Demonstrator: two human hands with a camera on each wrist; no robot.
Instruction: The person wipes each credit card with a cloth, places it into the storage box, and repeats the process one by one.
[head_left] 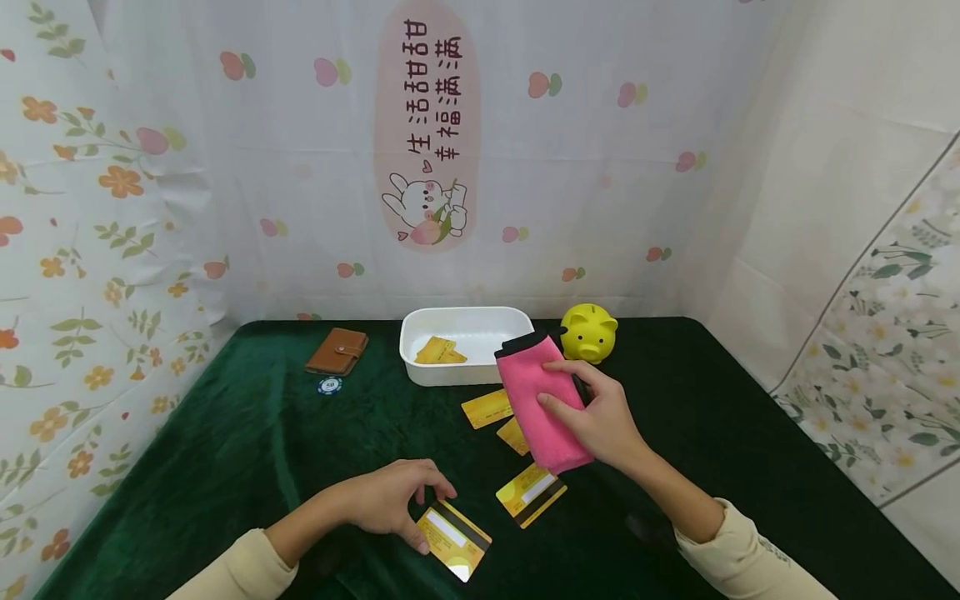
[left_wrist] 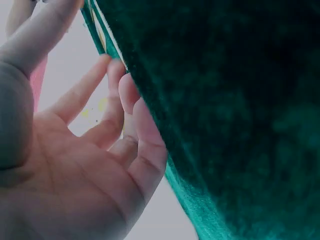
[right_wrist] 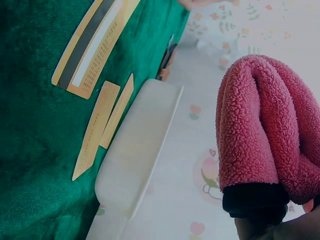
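My right hand [head_left: 600, 417] grips a folded pink fleece cloth [head_left: 542, 404] with black trim, raised above the table. The same cloth [right_wrist: 255, 130] hangs in thick folds in the right wrist view. Near the front, my left hand [head_left: 393, 500] reaches the left side of a gold card [head_left: 455, 542] with a dark stripe, thumb and forefinger spread at its edge. In the left wrist view this hand [left_wrist: 85, 150] has loosely bent fingers close against the green cloth. A second striped gold card [head_left: 531, 495] lies just below the pink cloth.
Gold card pieces [head_left: 486, 408] lie before a white tub [head_left: 465, 379], and more gold pieces [head_left: 438, 351] lie inside it. A yellow piggy bank [head_left: 588, 332] stands to its right. Left of the tub are a brown wallet [head_left: 337, 351] and a poker chip [head_left: 329, 386].
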